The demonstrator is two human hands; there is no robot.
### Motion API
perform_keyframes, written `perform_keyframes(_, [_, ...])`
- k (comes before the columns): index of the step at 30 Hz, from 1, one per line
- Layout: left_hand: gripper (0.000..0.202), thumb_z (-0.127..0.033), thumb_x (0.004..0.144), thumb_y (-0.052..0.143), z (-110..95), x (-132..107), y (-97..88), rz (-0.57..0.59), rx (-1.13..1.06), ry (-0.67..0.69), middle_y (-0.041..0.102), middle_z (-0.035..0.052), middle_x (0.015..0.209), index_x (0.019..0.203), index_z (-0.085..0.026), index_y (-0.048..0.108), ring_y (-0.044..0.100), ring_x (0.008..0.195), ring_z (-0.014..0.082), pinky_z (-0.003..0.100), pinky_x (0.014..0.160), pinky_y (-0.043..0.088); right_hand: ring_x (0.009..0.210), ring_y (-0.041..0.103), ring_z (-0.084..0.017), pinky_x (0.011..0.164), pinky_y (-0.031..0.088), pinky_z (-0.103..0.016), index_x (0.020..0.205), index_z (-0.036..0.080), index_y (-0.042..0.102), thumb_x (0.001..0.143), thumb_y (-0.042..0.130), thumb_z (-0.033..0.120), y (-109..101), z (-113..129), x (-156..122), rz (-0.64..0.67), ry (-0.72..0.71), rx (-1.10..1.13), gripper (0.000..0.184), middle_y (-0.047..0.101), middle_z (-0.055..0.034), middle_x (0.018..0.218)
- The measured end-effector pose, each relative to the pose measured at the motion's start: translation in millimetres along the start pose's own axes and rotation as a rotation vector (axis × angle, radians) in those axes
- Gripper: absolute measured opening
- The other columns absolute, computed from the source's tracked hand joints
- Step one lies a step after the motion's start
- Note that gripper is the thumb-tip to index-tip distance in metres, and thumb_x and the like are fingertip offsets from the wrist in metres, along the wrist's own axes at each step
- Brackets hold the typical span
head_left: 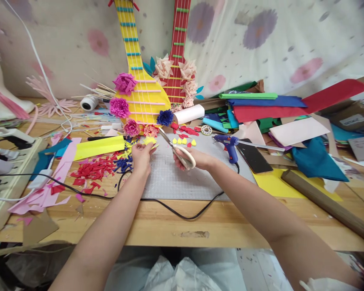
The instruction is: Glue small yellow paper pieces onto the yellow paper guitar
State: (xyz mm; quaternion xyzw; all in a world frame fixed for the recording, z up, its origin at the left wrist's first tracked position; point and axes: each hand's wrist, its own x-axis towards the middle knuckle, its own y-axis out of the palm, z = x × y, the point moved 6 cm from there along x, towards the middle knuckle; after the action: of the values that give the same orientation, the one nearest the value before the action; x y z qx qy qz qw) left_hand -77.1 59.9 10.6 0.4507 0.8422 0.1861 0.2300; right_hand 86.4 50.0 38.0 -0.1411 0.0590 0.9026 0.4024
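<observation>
Between the fingertips of my left hand (142, 157) is a small piece of yellow paper (149, 140), held above the left edge of the grey cutting mat (170, 184). My right hand (188, 157) grips white-handled scissors (186, 157), their blades pointing up and left toward the paper without clearly touching it. Several cut yellow petals (184, 141) lie on the mat just beyond the scissors. Red petals (189, 130) are scattered behind them. A yellow paper-covered instrument (150, 95) with paper flowers leans at the back, and a red one (177, 76) stands behind it.
A blue glue gun (227, 146) and a black phone (255, 155) lie on the right. Red paper scraps (94, 171) and a yellow strip (100, 148) are at left, near a power strip (15, 186). A black cord (182, 217) crosses the front. Paper rolls (267, 113) are piled back right.
</observation>
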Motion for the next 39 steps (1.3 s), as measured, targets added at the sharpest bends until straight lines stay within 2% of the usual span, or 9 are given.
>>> perform_keyframes(3, [0.045, -0.002, 0.052, 0.072, 4, -6, 13.3, 0.214, 0.157, -0.048, 0.056, -0.0073, 0.059, 0.079, -0.02, 0.041, 0.065, 0.058, 0.0148, 0.026, 0.058, 0.053, 0.058, 0.054, -0.01, 0.05, 0.042, -0.021, 0.074, 0.017, 0.049, 0.061, 0.069, 0.052, -16, 1, -1, -0.185, -0.08, -0.042, 0.043, 0.059, -0.0006, 0.067])
perform_keyframes(6, [0.052, 0.0, 0.043, 0.078, 11, -14, 18.0, 0.316, 0.251, -0.146, 0.059, -0.0052, 0.058, 0.08, -0.018, 0.046, 0.06, 0.048, 0.0138, 0.026, 0.053, 0.051, 0.061, 0.054, -0.01, 0.055, 0.044, -0.023, 0.075, 0.017, 0.048, 0.056, 0.075, 0.043, -23, 1, 1, -0.334, -0.144, -0.013, 0.042, 0.057, 0.001, 0.068])
perform_keyframes(12, [0.048, -0.001, 0.044, 0.078, 17, -19, 18.3, 0.382, 0.374, -0.194, 0.059, -0.0051, 0.054, 0.077, -0.019, 0.048, 0.057, 0.043, 0.0125, 0.026, 0.051, 0.049, 0.057, 0.05, -0.008, 0.055, 0.044, -0.025, 0.074, 0.019, 0.046, 0.047, 0.078, 0.033, -23, -8, 12, -0.429, -0.193, 0.065, 0.044, 0.051, 0.0052, 0.065])
perform_keyframes(17, [0.046, -0.003, 0.049, 0.076, 21, -20, 20.2, 0.426, 0.308, -0.236, 0.065, 0.0005, 0.068, 0.081, -0.018, 0.047, 0.064, 0.057, 0.0156, 0.028, 0.057, 0.052, 0.059, 0.05, -0.009, 0.057, 0.045, -0.026, 0.075, 0.02, 0.045, 0.045, 0.077, 0.033, -24, -17, 20, -0.562, -0.206, 0.191, 0.046, 0.05, 0.0051, 0.069])
perform_keyframes(22, [0.021, -0.015, 0.065, 0.069, 27, -25, 22.5, 0.383, 0.179, -0.357, 0.067, 0.0059, 0.078, 0.079, -0.014, 0.054, 0.065, 0.067, 0.0156, 0.028, 0.06, 0.052, 0.057, 0.048, -0.008, 0.058, 0.044, -0.026, 0.076, 0.02, 0.043, 0.047, 0.076, 0.034, -19, -26, 23, -0.75, -0.189, 0.411, 0.046, 0.05, 0.0048, 0.071])
perform_keyframes(27, [0.006, -0.012, 0.069, 0.065, 31, -24, 21.1, 0.322, 0.125, -0.369, 0.066, 0.004, 0.073, 0.069, -0.012, 0.06, 0.061, 0.064, 0.0099, 0.022, 0.063, 0.051, 0.064, 0.052, -0.009, 0.06, 0.044, -0.025, 0.078, 0.021, 0.043, 0.049, 0.076, 0.037, -4, -27, 30, -0.772, -0.224, 0.462, 0.047, 0.05, 0.0041, 0.074])
perform_keyframes(33, [0.011, -0.008, 0.065, 0.068, 23, -14, 12.6, 0.175, 0.048, -0.256, 0.062, -0.0006, 0.061, 0.062, -0.012, 0.058, 0.057, 0.058, 0.0069, 0.022, 0.066, 0.05, 0.062, 0.051, -0.01, 0.057, 0.041, -0.024, 0.078, 0.02, 0.043, 0.062, 0.068, 0.05, -6, -16, 30, -0.627, -0.188, 0.278, 0.043, 0.051, 0.0025, 0.071])
perform_keyframes(35, [0.01, -0.009, 0.066, 0.067, 18, -8, 10.9, 0.159, -0.002, -0.217, 0.063, -0.0007, 0.062, 0.063, -0.013, 0.058, 0.058, 0.06, 0.0072, 0.023, 0.069, 0.051, 0.057, 0.047, -0.01, 0.054, 0.038, -0.024, 0.076, 0.019, 0.044, 0.069, 0.059, 0.059, -10, -9, 25, -0.442, -0.159, 0.112, 0.043, 0.05, 0.0021, 0.065])
perform_keyframes(39, [0.003, -0.009, 0.073, 0.062, 12, 1, 8.9, 0.165, -0.103, -0.21, 0.067, 0.0009, 0.07, 0.071, -0.012, 0.062, 0.062, 0.067, 0.0085, 0.024, 0.073, 0.051, 0.054, 0.043, -0.009, 0.051, 0.035, -0.024, 0.071, 0.018, 0.045, 0.073, 0.049, 0.067, -6, 5, 5, 0.087, -0.135, -0.339, 0.049, 0.048, 0.0021, 0.059])
